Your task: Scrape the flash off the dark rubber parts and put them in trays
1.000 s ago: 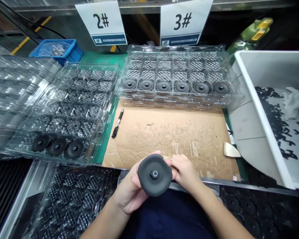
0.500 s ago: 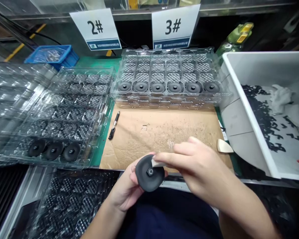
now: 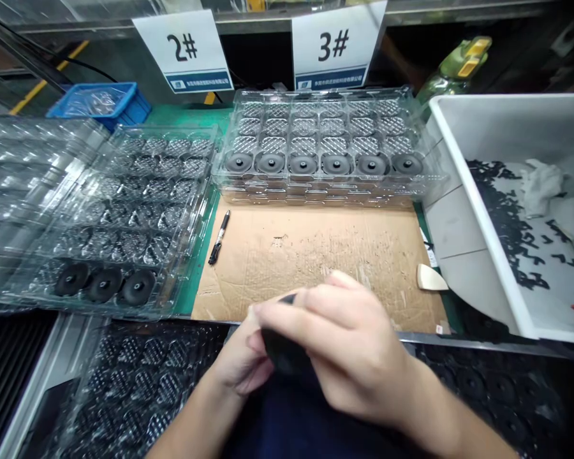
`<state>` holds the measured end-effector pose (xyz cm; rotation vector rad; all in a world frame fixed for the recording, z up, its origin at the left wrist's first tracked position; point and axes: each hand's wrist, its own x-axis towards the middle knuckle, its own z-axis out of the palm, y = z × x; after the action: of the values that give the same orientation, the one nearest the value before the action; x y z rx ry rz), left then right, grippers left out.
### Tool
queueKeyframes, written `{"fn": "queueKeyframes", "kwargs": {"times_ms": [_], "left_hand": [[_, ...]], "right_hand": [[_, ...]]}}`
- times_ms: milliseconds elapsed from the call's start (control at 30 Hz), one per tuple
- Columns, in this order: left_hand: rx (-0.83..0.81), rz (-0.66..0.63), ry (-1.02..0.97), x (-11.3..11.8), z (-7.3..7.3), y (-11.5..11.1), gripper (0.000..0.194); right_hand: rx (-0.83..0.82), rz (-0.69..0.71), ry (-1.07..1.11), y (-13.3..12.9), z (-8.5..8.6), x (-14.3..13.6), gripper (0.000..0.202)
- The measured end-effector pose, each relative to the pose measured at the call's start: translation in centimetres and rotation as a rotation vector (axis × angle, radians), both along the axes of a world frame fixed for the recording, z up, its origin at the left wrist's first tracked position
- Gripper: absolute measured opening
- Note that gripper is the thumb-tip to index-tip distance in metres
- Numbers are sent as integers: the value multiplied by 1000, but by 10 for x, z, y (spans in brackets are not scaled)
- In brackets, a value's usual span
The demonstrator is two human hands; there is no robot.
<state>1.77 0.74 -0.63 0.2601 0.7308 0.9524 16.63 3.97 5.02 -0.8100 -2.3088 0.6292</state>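
Near the front edge of the cardboard [image 3: 316,229], my left hand [image 3: 246,360] grips a round black disc [image 3: 287,354] by its left side. My right hand [image 3: 351,341] is curled across the disc's upper face, covering most of it and its centre hub. Half a second ago the right fingers pinched a small white wedge against this face; now the fingers hide it. A similar cream-white wedge [image 3: 430,278] lies at the cardboard's right edge. A black pen [image 3: 219,238] lies at its left.
Behind the cardboard are stacked clear trays [image 3: 316,191] with black discs in the front row. At left, another clear tray [image 3: 172,280] holds three discs. A white bin [image 3: 483,255] with black scraps stands right. Farther back are a blue basket [image 3: 134,111] and a green spray bottle [image 3: 454,70].
My right hand has moved left and down over the disc, hiding its hub and the white wedge. The disc has tilted in my left hand, which stays in about the same place.
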Motion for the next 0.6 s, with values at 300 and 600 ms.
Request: {"fn": "queueKeyframes", "kwargs": {"times_ms": [300, 600], "left_hand": [[32, 113, -77, -10, -11, 0, 58], [48, 137, -36, -1, 0, 4, 45]], "right_hand": [[-407, -223, 140, -19, -16, 20, 26], [-93, -308, 178, -13, -7, -5, 33]]}}
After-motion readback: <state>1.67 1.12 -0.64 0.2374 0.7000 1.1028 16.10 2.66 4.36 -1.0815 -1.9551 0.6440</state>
